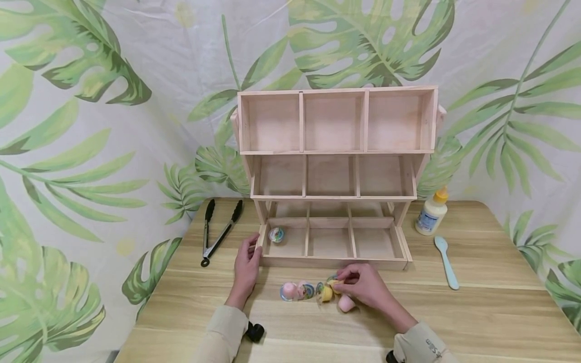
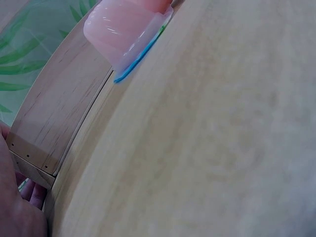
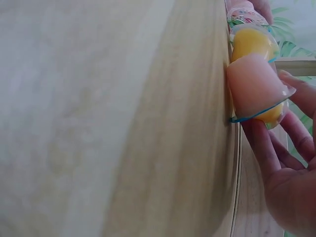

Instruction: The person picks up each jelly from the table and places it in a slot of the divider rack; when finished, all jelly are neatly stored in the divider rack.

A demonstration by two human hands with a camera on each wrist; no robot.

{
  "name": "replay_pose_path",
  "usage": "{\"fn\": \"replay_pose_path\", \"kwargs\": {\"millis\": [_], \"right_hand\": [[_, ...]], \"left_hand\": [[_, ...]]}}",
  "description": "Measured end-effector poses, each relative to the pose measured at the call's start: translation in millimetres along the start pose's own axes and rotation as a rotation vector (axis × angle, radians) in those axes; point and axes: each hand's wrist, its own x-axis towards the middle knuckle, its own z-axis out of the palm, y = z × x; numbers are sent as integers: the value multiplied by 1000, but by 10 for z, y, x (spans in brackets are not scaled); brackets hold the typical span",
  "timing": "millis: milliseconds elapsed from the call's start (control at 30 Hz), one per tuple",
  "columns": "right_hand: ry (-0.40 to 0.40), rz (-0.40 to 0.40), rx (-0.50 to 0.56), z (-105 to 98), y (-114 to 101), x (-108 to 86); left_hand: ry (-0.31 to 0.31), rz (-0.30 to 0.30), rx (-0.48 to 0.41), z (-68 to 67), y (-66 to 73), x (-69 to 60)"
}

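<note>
A wooden tiered rack (image 1: 336, 263) stands on the table, and my left hand (image 1: 247, 267) holds its bottom tray at the left front corner. That corner (image 2: 30, 170) shows between thumb and fingers in the left wrist view. One jelly cup (image 1: 276, 235) lies in the bottom tray's left compartment. Before the rack, my right hand (image 1: 367, 287) pinches a yellow jelly cup (image 1: 335, 286); in the right wrist view it is partly hidden behind a pink cup (image 3: 254, 86). Beside it are another yellow cup (image 1: 324, 292), a pink cup (image 1: 346, 303) and two cups further left (image 1: 289, 291).
Black-tipped tongs (image 1: 218, 242) lie left of the rack. To its right stand a glue bottle (image 1: 431, 214) with an orange cap and, nearer, a light blue spoon (image 1: 447, 262). A leaf-patterned cloth (image 1: 172, 75) hangs behind the table (image 1: 499, 312).
</note>
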Motion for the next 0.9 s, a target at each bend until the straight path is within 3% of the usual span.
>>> {"fn": "replay_pose_path", "kwargs": {"millis": [233, 467, 767, 900], "right_hand": [[-47, -4, 38, -35, -28, -27], [-59, 16, 36, -37, -39, -35], [-30, 15, 52, -16, -42, -20], [-13, -14, 49, -18, -54, -14]], "left_hand": [[9, 25, 0, -5, -73, 15], [3, 10, -5, -6, -58, 6], [-44, -1, 10, -101, 363, -121], [-42, -1, 14, -103, 411, -139]]}}
